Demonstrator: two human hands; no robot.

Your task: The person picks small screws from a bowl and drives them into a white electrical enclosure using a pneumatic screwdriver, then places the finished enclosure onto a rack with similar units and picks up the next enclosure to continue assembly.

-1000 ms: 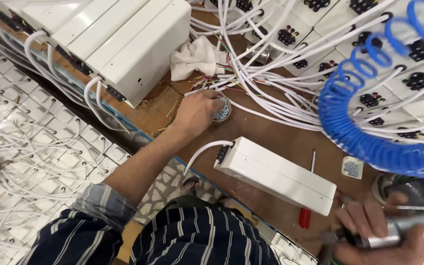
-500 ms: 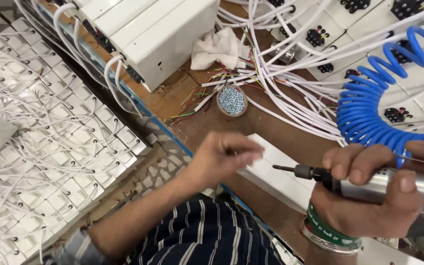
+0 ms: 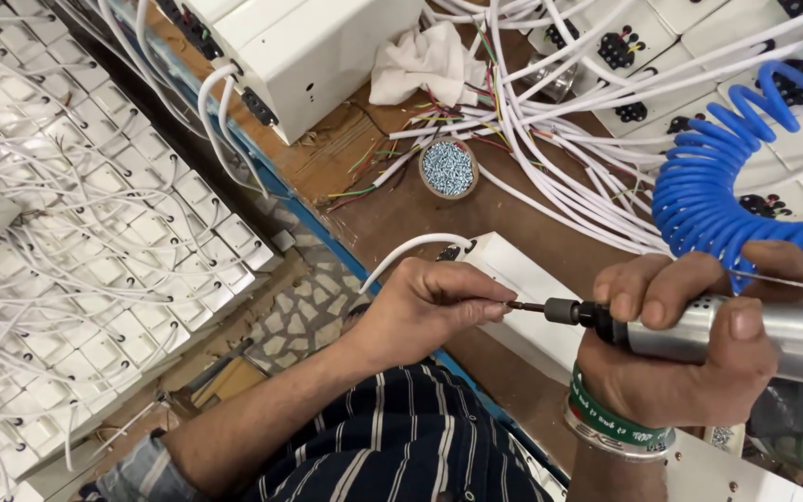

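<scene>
While my right hand [image 3: 690,344] wraps the silver screwdriver [image 3: 745,330] level above the white box [image 3: 527,279] on the desk [image 3: 392,209], my left hand [image 3: 429,307], fingers pressed together, pinches something at its tip, likely a screw. Best keep both steady and aligned.

Desk [image 3: 392,218]: screw cup [image 3: 448,168] centre; cloth [image 3: 425,61] at 12 o'clock of it; hose [image 3: 727,200] at 3 o'clock; box [image 3: 522,279] at 5 o'clock.
</scene>
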